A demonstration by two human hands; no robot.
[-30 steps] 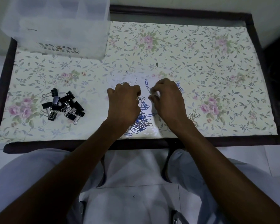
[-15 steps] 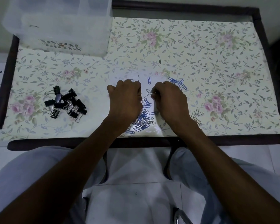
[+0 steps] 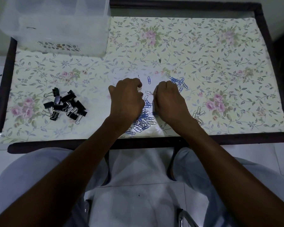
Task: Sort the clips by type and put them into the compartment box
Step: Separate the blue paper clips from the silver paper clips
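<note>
- Our right hand [image 3: 169,102] pinches a silver clip [image 3: 149,92]; left hand [image 3: 126,99] is curled over the blue-and-silver pile [image 3: 143,119], its grip unclear.
- Black binder clips [image 3: 66,106] lie apart.

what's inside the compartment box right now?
Through the compartment box translucent walls, only one small dark mark shows; no clip piles visible. Its upper part is cut off, so the far compartments can't be checked.
</note>
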